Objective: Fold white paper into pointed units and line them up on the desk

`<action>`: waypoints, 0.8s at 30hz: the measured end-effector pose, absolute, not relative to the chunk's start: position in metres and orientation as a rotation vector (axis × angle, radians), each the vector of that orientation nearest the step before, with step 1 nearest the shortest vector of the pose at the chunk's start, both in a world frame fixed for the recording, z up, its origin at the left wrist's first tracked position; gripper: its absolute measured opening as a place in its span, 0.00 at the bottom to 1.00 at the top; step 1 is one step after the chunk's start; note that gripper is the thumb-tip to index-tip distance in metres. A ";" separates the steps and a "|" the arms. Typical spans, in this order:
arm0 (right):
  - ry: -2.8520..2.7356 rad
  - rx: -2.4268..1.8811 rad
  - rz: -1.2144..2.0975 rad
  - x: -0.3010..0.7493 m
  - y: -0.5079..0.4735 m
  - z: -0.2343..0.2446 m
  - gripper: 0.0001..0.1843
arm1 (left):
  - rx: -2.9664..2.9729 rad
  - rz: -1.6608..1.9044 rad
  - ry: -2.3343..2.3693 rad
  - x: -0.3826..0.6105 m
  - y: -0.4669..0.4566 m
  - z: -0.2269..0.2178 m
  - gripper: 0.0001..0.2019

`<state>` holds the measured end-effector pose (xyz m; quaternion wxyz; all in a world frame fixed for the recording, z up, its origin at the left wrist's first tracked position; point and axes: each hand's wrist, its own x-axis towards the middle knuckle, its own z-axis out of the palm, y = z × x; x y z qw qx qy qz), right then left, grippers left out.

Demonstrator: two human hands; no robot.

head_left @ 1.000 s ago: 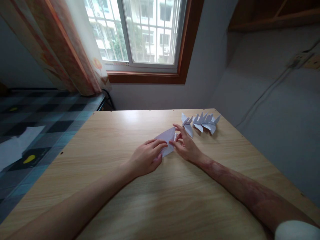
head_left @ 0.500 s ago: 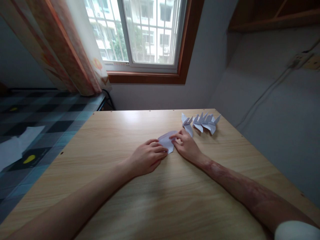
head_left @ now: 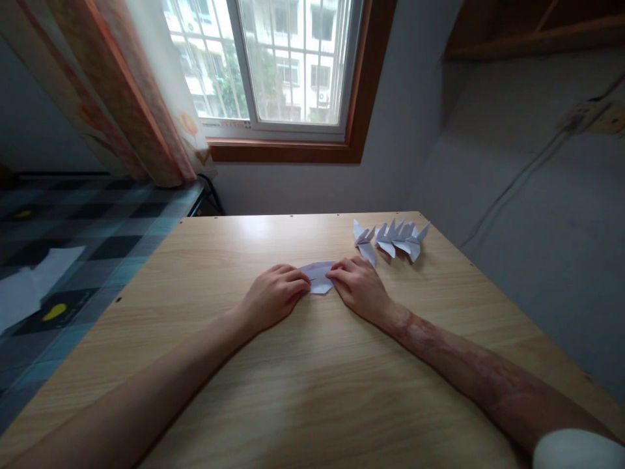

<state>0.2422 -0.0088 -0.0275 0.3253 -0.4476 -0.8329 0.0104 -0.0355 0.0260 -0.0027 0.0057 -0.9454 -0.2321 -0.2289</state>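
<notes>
A small folded piece of white paper [head_left: 318,276] lies flat on the wooden table [head_left: 303,384], between my two hands. My left hand [head_left: 272,294] has its fingers curled and pressed on the paper's left edge. My right hand [head_left: 359,288] presses its fingertips on the paper's right edge. Each hand covers part of the paper. Behind my right hand, a row of several finished white paper figures [head_left: 393,238] with pointed wings stands near the table's far right corner.
A wall runs close along the table's right side, with a cable [head_left: 517,182] and a socket [head_left: 581,116] on it. A window [head_left: 273,65] and a curtain [head_left: 122,91] are behind the table. To the left stands a bed with a checked cover [head_left: 73,247].
The paper stood up as a raised triangular flap a second ago; it has since been folded down and now lies flat under both hands' fingertips. Both hands moved slightly left.
</notes>
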 end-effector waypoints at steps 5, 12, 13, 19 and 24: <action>-2.245 -1.137 0.026 0.244 -0.007 -0.029 0.13 | -2.841 -0.787 -0.791 -0.033 0.021 -0.003 0.17; -2.234 -1.158 0.008 0.240 -0.012 -0.024 0.12 | -2.876 -0.784 -0.920 -0.030 0.021 -0.002 0.26; -2.206 -1.180 0.003 0.239 -0.013 -0.023 0.12 | -2.895 -0.755 -0.909 -0.031 0.022 -0.002 0.25; -2.233 -1.123 0.031 0.237 -0.016 -0.019 0.28 | -2.991 -0.630 -0.765 -0.032 0.024 -0.001 0.13; -2.423 -1.129 0.210 0.237 -0.016 -0.018 0.28 | -2.970 -0.707 -0.795 -0.033 0.023 -0.002 0.11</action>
